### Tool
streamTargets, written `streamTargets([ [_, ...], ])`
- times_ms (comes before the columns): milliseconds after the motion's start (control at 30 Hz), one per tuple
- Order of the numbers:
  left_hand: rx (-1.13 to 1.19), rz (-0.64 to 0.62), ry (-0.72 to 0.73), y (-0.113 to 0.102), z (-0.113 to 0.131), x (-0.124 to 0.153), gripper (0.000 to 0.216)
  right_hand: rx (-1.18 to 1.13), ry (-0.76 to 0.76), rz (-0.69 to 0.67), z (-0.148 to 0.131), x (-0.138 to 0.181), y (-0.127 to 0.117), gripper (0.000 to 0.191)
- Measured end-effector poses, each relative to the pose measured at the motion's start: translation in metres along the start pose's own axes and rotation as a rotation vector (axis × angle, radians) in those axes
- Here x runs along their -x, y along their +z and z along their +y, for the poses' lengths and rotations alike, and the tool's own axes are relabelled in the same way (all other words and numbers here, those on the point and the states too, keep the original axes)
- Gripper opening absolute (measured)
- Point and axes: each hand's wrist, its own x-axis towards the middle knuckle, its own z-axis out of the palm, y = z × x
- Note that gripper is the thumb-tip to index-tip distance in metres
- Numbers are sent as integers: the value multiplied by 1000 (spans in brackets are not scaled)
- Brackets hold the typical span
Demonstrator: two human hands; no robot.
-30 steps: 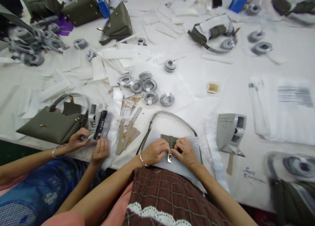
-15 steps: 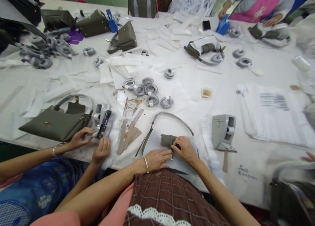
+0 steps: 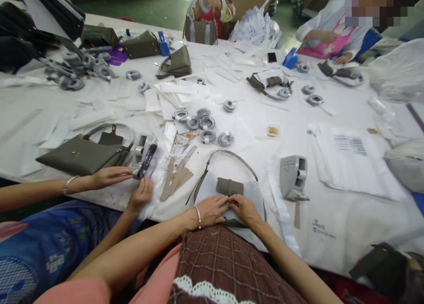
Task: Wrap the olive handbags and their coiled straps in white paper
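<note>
Your left hand lies palm down across the near part of the olive handbag, its fingers stretched toward your right hand; the thumb is hidden, so you cannot tell whether that grip is closed on anything. Your right hand comes in from the other side with its fingers bent, its fingertips drawn in close to those of the left, just below the rolled flap. The fingers cover the spot, so whether this grip is clamped on some small part cannot be told. The handbag lies on the bench right in front of you, a pale sheet over its body and its shoulder strap arching out on the far side. Just beside it on your right runs a white strip, and beyond that stands a grey tape dispenser. On your left lie brown card strips; past them, a co-worker's hand is at a black object. Farther out, wrapped coils sit in a loose cluster.
</note>
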Motion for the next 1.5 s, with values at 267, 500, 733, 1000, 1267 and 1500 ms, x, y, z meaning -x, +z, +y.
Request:
streamTargets([
  [267,-109,-99,32,12,6,-4,36,271,-28,-60,-5,0,5,19],
  [500,-141,-229,-16,25,8,-8,41,316,13,-116,-1,-9,17,16],
  [733,-115,-180,-74,23,9,-8,29,410,-87,-144,-1,-6,10,14],
  [1000,-111,-230,-87,18,10,-9,28,448,-229,-241,9,-14,6,15],
  [1267,-177,-163,-17,23,10,-4,25,482,-308,-240,13,-14,16,19],
  [1500,-207,-118,37,24,19,8,41,461,-139,-65,4,-10,25,10],
])
